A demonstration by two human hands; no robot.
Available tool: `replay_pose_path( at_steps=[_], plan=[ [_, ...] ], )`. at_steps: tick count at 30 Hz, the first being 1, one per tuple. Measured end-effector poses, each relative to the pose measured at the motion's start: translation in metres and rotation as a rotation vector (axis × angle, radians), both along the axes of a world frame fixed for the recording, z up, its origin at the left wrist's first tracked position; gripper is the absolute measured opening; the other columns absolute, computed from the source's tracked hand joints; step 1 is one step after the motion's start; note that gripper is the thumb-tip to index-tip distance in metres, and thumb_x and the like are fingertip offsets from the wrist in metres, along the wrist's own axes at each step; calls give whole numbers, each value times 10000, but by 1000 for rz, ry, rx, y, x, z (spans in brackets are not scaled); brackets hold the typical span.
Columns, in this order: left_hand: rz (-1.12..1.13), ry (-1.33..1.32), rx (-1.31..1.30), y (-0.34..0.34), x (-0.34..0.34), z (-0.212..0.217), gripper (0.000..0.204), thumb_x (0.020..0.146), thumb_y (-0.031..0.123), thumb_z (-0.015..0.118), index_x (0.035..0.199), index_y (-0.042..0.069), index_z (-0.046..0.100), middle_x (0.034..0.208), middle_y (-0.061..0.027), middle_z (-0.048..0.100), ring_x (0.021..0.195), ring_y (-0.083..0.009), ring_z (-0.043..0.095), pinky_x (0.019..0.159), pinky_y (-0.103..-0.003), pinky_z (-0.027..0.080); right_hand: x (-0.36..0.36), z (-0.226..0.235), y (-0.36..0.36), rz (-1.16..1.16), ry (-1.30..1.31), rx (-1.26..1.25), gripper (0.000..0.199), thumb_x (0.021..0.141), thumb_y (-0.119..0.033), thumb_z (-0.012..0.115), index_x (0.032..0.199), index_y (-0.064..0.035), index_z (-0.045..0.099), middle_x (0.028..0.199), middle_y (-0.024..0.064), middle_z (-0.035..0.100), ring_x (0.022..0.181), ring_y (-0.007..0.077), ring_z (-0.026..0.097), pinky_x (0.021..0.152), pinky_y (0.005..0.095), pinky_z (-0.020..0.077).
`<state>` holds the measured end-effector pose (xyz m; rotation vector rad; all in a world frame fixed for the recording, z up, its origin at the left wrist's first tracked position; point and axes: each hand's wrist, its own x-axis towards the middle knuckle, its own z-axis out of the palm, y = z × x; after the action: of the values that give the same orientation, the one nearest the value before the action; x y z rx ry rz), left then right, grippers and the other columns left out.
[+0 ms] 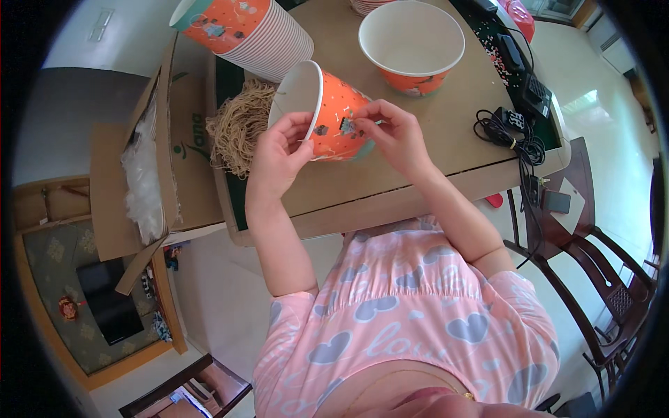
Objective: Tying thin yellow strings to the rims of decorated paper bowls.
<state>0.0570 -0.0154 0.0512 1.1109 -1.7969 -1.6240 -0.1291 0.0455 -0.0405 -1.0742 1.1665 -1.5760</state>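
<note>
An orange paper bucket with a white inside and a printed pattern lies tilted over the table, its mouth facing left. My left hand grips its rim, thumb outside and fingers at the inner edge. My right hand is closed in a pinch against the bucket's printed side; whatever is between the fingertips is too small to tell. Beside my left hand lies a bundle of beige string. A stack of nested paper buckets leans behind it, and a single upright bucket stands at the back right.
The brown tabletop has a raised edge toward me. A cardboard box with clear plastic stands open at the left. Coiled black cables and adapters lie along the right edge. Dark wooden chairs stand at the right.
</note>
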Motion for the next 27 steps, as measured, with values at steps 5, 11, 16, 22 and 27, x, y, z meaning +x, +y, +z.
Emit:
replay_pose_path(
  at_steps=[5,11,16,22,27],
  plan=[
    [1,74,-48,2,-4,-1,367,845,-89,550,1210,-60,527,1087,-94,634,1025,-135,611,874,-271,528,0,0,0,-11,9,5,86,924,-17,598,997,22,624,903,31,656,837,90,622,760,249,530],
    [19,-7,-94,3,-13,-10,326,830,-80,594,1153,-42,600,999,-58,633,954,-125,620,812,-271,556,3,-4,-2,-37,-47,0,113,884,1,631,994,25,629,867,54,669,813,109,628,712,254,532],
    [70,-161,-100,9,-39,-16,288,835,-62,645,1121,-42,613,978,-71,638,849,-116,633,765,-243,556,1,-14,3,-74,16,11,107,880,3,634,986,18,624,951,68,666,857,126,644,722,265,538],
    [108,-249,-277,3,-44,-33,214,812,-39,648,1025,-24,642,902,-98,692,818,-161,674,733,-279,564,4,-20,21,-186,360,-226,112,844,9,642,948,-26,618,1072,91,660,935,233,647,755,330,537],
    [120,-141,-185,1,-49,-39,157,817,-39,641,972,-21,628,910,-92,696,835,-164,678,748,-284,560,5,-16,20,-253,523,-370,117,817,-5,656,918,-40,610,1088,91,663,938,294,626,783,372,524]
  ],
)
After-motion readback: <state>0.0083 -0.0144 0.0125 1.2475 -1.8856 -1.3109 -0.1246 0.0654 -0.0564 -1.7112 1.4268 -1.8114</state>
